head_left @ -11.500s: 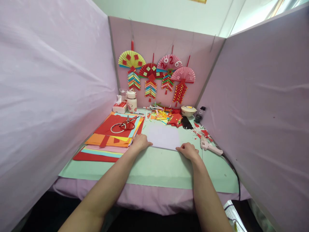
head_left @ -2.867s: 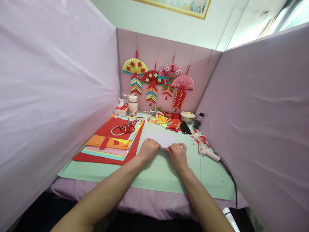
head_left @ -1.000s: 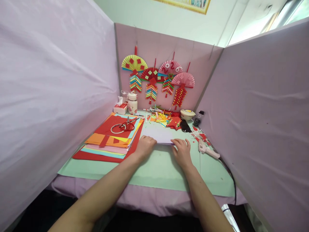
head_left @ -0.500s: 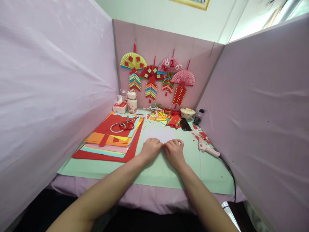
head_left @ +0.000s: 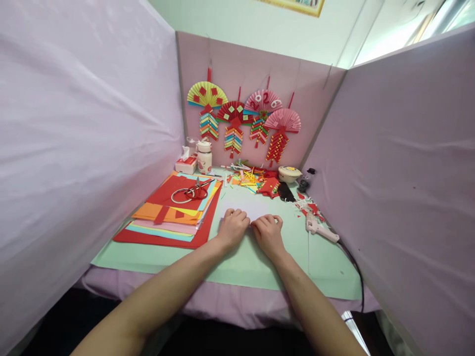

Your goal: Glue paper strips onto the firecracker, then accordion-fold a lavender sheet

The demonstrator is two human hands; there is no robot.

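Observation:
A pale lilac sheet of paper (head_left: 249,206) lies on the mint-green table cover (head_left: 245,264), straight in front of me. My left hand (head_left: 233,228) is closed at the sheet's near left side, fingers curled on its edge. Close beside it, my right hand (head_left: 267,232) pinches the near edge with thumb and fingers. The fingertips of both hands almost meet, and they hide most of that edge. Beyond the hands, the far part of the sheet lies flat.
On the left, scissors (head_left: 196,190) rest on stacked coloured paper (head_left: 156,240). A glue gun (head_left: 321,228) with its cord lies right. Behind are a phone (head_left: 286,192), paper scraps (head_left: 249,177), a lidded bowl (head_left: 289,173), a bottle (head_left: 204,159) and a tissue box (head_left: 186,164). Paper fans (head_left: 263,102) hang on the partition.
The left hand's fingers have curled a little more at the sheet's edge. My right hand keeps its pinch almost unmoved. The whole view has shifted slightly.

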